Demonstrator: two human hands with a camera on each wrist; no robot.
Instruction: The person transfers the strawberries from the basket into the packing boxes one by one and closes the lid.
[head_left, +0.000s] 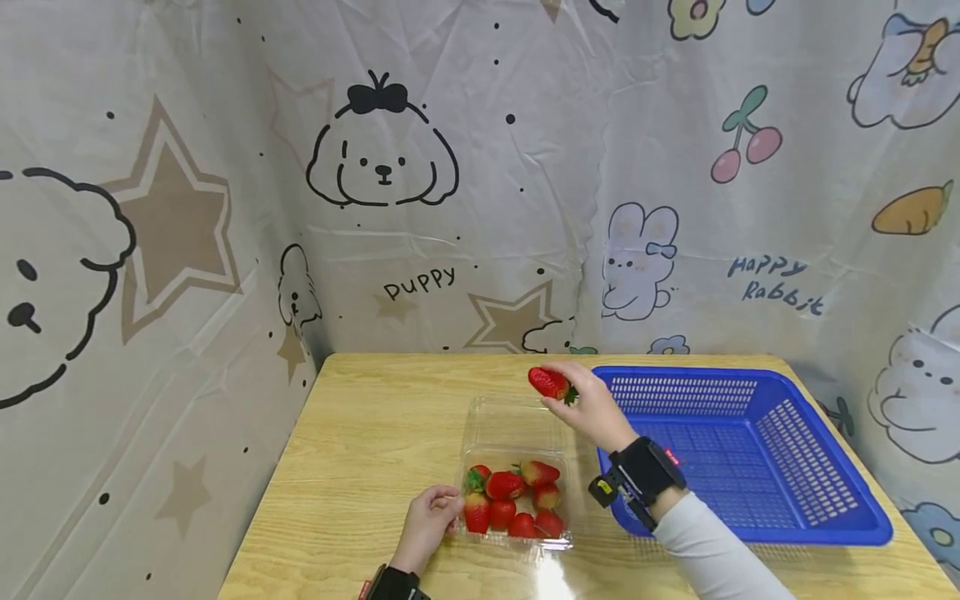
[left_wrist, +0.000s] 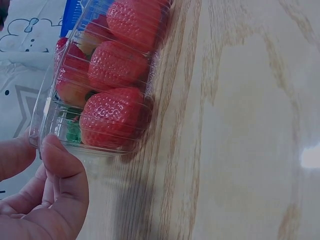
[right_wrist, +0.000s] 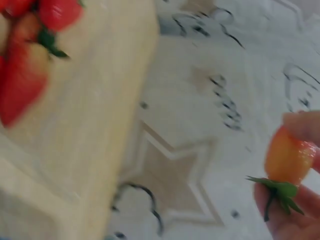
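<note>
My right hand (head_left: pixel 592 410) holds a strawberry (head_left: pixel 548 382) between thumb and fingers, up above the open lid of the clear plastic box (head_left: pixel 517 422). In the right wrist view this strawberry (right_wrist: pixel 287 157) shows its green leaves and a pale orange shoulder. With thumb and fingers my left hand (head_left: pixel 427 523) pinches the near left rim of the box; the left wrist view shows the fingertips (left_wrist: pixel 56 152) at its corner. Inside the box lie several red strawberries (head_left: pixel 504 486), some with green leaves.
A blue plastic basket (head_left: pixel 720 467) with slotted walls stands to the right of the box on the wooden table (head_left: pixel 360 433). Behind and to the left hangs a printed curtain (head_left: pixel 465 250) with puppies, rabbits and stars.
</note>
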